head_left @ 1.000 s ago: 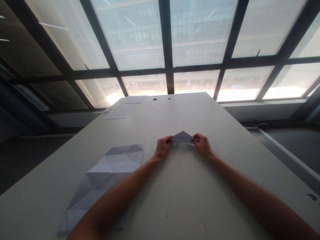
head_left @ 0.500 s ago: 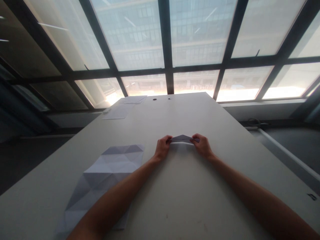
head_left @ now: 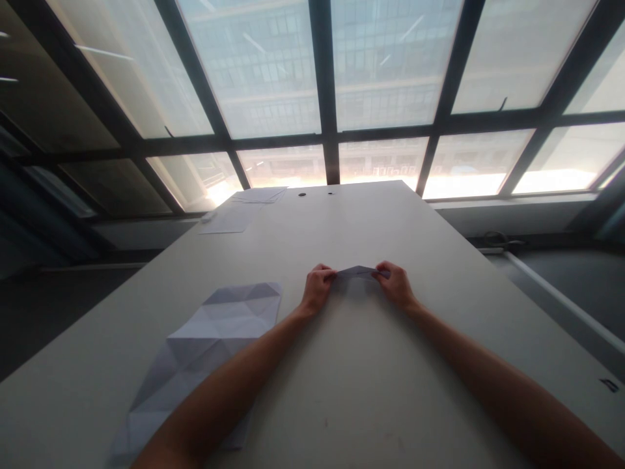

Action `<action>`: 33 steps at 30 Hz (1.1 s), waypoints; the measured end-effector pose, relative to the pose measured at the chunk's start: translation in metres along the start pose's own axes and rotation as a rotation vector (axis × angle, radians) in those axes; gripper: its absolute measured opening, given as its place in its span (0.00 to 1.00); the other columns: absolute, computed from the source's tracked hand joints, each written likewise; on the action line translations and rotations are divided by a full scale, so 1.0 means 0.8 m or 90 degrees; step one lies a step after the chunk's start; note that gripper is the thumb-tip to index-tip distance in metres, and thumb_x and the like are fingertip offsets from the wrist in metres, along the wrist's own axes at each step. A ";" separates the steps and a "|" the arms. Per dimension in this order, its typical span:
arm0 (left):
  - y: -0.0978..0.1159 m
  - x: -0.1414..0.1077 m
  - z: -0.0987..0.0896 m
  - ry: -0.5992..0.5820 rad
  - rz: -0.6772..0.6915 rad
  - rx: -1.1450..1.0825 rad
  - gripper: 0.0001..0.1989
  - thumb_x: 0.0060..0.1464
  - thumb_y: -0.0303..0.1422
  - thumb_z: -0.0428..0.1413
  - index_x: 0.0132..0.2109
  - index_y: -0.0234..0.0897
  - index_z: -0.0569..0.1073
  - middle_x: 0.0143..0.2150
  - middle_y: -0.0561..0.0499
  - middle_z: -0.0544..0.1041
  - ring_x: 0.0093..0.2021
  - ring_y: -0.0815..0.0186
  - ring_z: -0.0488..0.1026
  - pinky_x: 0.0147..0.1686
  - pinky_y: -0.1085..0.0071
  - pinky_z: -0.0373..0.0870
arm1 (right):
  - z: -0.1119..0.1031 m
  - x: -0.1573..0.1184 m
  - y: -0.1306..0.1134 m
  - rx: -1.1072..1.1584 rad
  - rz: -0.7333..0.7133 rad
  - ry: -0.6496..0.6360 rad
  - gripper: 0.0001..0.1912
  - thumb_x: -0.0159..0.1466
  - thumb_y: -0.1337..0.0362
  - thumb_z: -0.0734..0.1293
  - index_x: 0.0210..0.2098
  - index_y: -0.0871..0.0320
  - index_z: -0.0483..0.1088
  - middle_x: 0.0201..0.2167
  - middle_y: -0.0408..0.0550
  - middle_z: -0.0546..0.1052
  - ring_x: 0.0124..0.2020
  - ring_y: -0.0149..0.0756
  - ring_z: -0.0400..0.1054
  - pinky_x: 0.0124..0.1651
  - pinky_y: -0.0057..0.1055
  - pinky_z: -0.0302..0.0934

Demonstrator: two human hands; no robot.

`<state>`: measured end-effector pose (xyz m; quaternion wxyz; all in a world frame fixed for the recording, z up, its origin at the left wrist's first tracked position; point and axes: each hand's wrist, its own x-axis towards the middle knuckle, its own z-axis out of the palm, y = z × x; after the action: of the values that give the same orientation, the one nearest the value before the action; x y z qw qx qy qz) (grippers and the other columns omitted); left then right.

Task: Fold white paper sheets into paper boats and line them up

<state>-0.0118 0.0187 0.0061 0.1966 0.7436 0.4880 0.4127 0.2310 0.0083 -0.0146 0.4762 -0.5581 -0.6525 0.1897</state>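
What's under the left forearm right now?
Creased paper, lying on the white table. It shows on both sides of the left forearm; the strip between is covered, so any creases there can't be seen. Whether they touch isn't clear.

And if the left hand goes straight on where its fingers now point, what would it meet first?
The folded paper, which the left hand pinches at one end; beyond it, probably the right hand, though depth is unclear.

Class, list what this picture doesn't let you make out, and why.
Head view: outer parts of the folded paper, covered by the left hand and right hand.
Head view: part of the creased paper sheet, behind the left forearm.
Head view: the dark mark on the table, too small to read.
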 end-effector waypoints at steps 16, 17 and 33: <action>0.001 -0.001 0.003 -0.037 -0.014 -0.099 0.15 0.58 0.32 0.54 0.49 0.40 0.80 0.48 0.51 0.81 0.49 0.57 0.77 0.54 0.63 0.68 | -0.001 0.000 0.003 0.016 -0.011 -0.012 0.09 0.58 0.57 0.67 0.32 0.55 0.74 0.32 0.48 0.79 0.35 0.41 0.72 0.44 0.37 0.64; 0.001 -0.001 0.003 -0.034 -0.017 -0.097 0.15 0.57 0.31 0.55 0.49 0.40 0.80 0.48 0.51 0.81 0.49 0.57 0.77 0.55 0.63 0.68 | 0.000 0.000 0.002 0.017 -0.012 -0.014 0.09 0.59 0.57 0.67 0.32 0.55 0.74 0.32 0.48 0.79 0.35 0.41 0.72 0.44 0.37 0.63; -0.001 0.003 -0.003 0.051 -0.101 -0.047 0.14 0.56 0.30 0.54 0.46 0.35 0.81 0.45 0.49 0.82 0.46 0.56 0.78 0.52 0.63 0.69 | -0.025 0.017 0.003 0.255 0.140 0.000 0.21 0.58 0.46 0.66 0.33 0.60 0.76 0.27 0.49 0.77 0.25 0.35 0.69 0.28 0.30 0.63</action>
<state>-0.0142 0.0212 0.0080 0.2369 0.6777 0.5372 0.4428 0.2502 0.0153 -0.0012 0.5541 -0.5203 -0.5371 0.3659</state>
